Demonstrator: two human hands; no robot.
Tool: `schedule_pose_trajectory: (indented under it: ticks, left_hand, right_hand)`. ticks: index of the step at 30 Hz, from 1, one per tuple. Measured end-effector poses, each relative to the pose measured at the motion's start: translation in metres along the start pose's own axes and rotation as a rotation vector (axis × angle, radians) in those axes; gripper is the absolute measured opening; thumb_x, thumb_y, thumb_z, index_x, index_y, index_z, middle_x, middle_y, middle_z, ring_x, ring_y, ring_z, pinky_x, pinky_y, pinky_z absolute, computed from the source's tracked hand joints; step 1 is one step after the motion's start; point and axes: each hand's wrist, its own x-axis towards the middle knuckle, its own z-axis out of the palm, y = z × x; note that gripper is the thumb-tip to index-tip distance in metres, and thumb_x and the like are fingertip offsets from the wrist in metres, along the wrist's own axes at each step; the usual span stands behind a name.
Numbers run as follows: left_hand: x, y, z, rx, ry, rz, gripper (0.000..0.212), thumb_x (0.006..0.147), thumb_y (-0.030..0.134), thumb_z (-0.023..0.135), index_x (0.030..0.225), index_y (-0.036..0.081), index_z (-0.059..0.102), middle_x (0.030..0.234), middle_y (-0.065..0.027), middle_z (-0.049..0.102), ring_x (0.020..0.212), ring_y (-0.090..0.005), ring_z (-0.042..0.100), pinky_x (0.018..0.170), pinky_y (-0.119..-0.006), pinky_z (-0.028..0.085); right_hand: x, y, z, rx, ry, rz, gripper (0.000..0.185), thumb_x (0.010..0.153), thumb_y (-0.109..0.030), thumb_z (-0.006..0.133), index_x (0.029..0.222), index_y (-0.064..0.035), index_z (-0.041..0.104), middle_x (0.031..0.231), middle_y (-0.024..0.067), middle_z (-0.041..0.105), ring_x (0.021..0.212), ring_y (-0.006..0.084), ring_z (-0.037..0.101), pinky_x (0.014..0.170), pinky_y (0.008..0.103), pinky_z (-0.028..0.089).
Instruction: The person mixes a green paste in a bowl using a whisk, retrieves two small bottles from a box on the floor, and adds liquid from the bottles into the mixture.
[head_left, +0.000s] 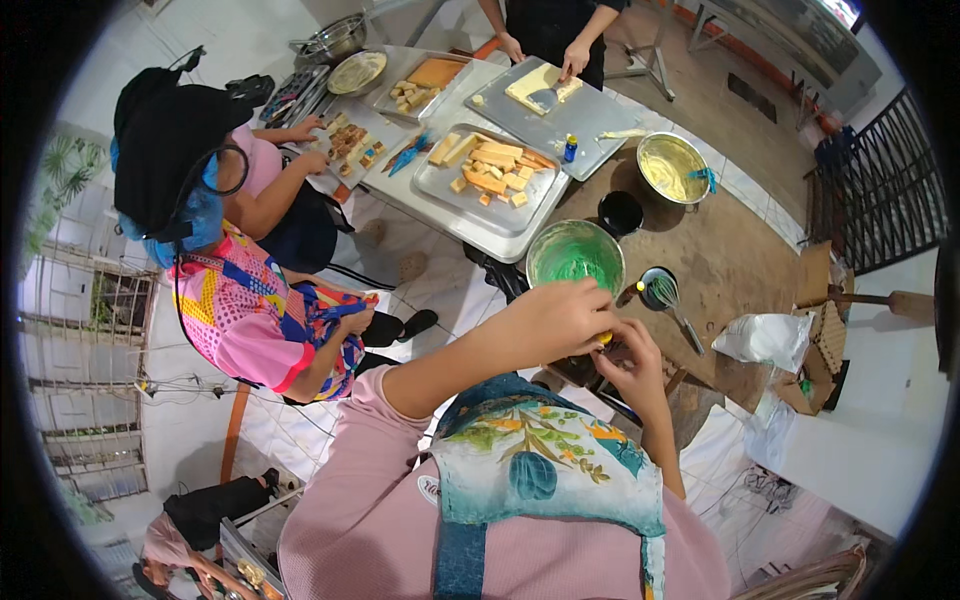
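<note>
My left hand (559, 315) and my right hand (634, 364) meet in front of the apron, fingers closed around a small yellow item (604, 338). It looks like a bottle cap; whatever is below it is hidden by my fingers. Just beyond my left hand is a metal bowl (534, 251) with green cream (576, 262) on its bottom and walls. To the right, a balloon whisk (679, 311) rests in a small dark bowl (654, 279) holding some green. Beside that bowl lies a small dark bottle with a yellow cap (631, 291).
A black bowl (620, 214) and a bowl of pale cream (671, 169) stand farther back. Cake pieces fill a tray (442, 191). One co-worker's hand (576, 58) spreads cream on a slab; other people (247, 315) stand at left. A white plastic bag (765, 341) sits right.
</note>
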Motion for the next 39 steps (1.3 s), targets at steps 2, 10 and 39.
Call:
schedule_pose_trajectory:
  ticks: [2, 10, 39]
  left_hand:
    - [0.004, -0.006, -0.003, 0.055, -0.044, 0.007, 0.030, 0.074, 0.016, 0.075, 0.101, 0.009, 0.064, 0.093, -0.0047, 0.058, 0.093, -0.0236, 0.058, 0.078, -0.036, 0.051]
    - [0.006, -0.035, -0.006, -0.063, 0.027, -0.010, 0.032, 0.076, 0.015, 0.074, 0.104, 0.005, 0.062, 0.096, -0.0103, 0.057, 0.095, -0.0289, 0.057, 0.084, -0.038, 0.049]
    - [0.004, -0.093, -0.009, -1.327, 0.159, -0.583, 0.030, 0.094, 0.014, 0.064, 0.121, -0.001, 0.060, 0.114, -0.0060, 0.064, 0.101, -0.0125, 0.062, 0.089, -0.027, 0.050]
  right_hand:
    - [0.003, -0.003, 0.001, -0.009, 0.033, 0.017, 0.038, 0.078, 0.003, 0.070, 0.115, 0.0021, 0.062, 0.115, 0.0107, 0.057, 0.096, 0.0167, 0.064, 0.073, 0.0274, 0.059]
    - [0.025, -0.001, 0.017, -0.278, 0.207, -0.135, 0.042, 0.078, 0.000, 0.071, 0.118, 0.0002, 0.061, 0.110, 0.0148, 0.060, 0.093, 0.0268, 0.065, 0.075, 0.0314, 0.055]
    - [0.058, -0.031, 0.041, -0.238, 0.565, -0.021, 0.047, 0.073, -0.001, 0.077, 0.119, -0.0063, 0.067, 0.096, 0.0092, 0.061, 0.078, 0.0163, 0.062, 0.064, 0.0266, 0.053]
